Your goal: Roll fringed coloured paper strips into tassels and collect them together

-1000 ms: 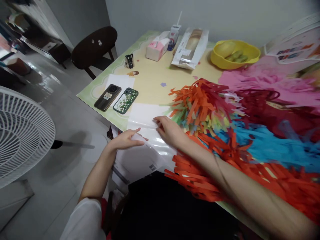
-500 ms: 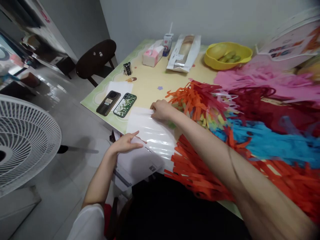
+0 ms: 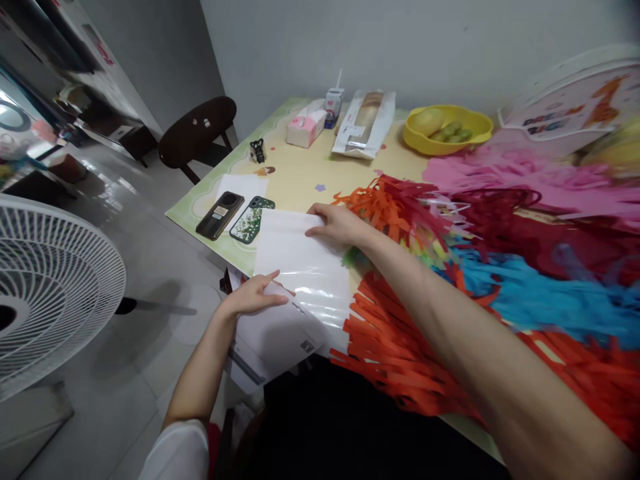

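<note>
White sheet (image 3: 295, 250) extends across the desk (image 3: 295, 179) corner. Right hand (image 3: 340, 225) grip pinches its far edge; left hand (image 3: 250, 295) grip is spread over printed paper (image 3: 273, 333).

Glossy white sheet (image 3: 305, 257): plain and roughly rectangular, with pale bands of glare (strongest across its nearer half) running crosswise.
Sheet's pose: spread out at the edge of the table (image 3: 295, 177), its far left corner overlapping the flowered phone (image 3: 245, 225).
Printed paper (image 3: 280, 328): white, partly shadowed, a small dark square near its right corner.
Paper's place: on the sheet's near side; which overlaps which is hard to tell.
</note>
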Tool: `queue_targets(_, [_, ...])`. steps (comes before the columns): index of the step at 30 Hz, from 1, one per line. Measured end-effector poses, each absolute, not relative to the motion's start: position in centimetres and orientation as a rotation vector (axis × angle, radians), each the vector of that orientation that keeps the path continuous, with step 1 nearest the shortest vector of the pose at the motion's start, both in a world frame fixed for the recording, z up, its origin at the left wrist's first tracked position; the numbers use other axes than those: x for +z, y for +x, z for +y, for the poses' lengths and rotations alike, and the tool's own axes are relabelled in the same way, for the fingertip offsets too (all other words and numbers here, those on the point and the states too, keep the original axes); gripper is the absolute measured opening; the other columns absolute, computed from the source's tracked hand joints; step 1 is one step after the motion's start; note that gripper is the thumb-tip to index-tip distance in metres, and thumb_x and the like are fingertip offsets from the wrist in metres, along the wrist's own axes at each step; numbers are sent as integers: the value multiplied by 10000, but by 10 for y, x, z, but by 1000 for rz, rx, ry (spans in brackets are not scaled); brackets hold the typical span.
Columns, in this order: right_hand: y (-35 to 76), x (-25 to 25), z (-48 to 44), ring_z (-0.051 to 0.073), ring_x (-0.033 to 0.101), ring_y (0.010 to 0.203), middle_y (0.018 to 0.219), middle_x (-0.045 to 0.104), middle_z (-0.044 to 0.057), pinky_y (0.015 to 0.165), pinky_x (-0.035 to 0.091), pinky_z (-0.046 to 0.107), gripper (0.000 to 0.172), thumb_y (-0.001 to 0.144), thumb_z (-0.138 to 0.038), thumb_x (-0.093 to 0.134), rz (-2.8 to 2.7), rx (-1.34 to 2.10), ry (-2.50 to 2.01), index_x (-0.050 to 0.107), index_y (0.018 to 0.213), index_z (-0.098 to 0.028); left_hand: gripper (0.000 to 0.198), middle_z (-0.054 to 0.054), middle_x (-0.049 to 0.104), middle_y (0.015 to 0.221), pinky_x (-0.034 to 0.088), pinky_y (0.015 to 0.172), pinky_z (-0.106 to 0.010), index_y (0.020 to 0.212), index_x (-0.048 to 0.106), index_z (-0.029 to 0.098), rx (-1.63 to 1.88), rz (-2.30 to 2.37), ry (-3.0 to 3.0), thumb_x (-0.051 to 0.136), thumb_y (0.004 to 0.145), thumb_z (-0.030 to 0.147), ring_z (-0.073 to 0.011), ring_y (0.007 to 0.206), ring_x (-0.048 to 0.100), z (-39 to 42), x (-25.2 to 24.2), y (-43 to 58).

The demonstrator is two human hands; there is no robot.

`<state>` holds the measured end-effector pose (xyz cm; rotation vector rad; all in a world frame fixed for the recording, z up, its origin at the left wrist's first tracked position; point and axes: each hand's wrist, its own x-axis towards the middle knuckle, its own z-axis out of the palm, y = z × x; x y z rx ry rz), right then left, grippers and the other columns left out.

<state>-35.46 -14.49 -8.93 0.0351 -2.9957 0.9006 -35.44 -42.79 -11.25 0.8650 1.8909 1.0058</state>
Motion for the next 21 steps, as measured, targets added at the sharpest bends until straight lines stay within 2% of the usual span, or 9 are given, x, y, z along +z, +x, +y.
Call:
queue_targets(6, [-355, -106, -151, 304, 557, 1148, 1235, 630, 191, 967, 431, 394, 428, 813, -63, 543, -2914, 693, 165, 592, 1236, -97, 457, -50, 769, 1148, 183, 1270, -450, 1018, 789, 176, 1024, 1895, 868, 720, 773, 555, -302, 1493, 349, -427, -108, -352])
queue_targets(13, [-357, -135, -159, 272, 599, 1013, 1130, 639, 179, 854, 456, 339, 344, 883, -51, 419, -2917, 631, 129, 572, 1185, -104, 413, -82, 763, 1164, 194, 1260, -423, 1017, 797, 170, 1016, 1906, 911, 695, 790, 499, -303, 1483, 368, -427, -109, -352])
queue_targets(17, [-362, -136, -162, 281, 599, 984, 1129, 633, 193, 816, 455, 341, 345, 890, -53, 398, -2926, 624, 63, 572, 1183, -107, 407, -97, 761, 1166, 247, 1238, -423, 1034, 796, 170, 1009, 1915, 904, 702, 789, 480, -304, 1505, 322, -428, -110, -352])
queue_targets(21, [-367, -134, -164, 275, 600, 952, 1102, 642, 194, 802, 453, 339, 332, 883, -49, 409, -2935, 651, 40, 593, 1154, -109, 401, -88, 764, 1160, 226, 1245, -427, 1040, 795, 172, 1023, 1897, 896, 694, 798, 475, -304, 1502, 328, -428, -107, -352])
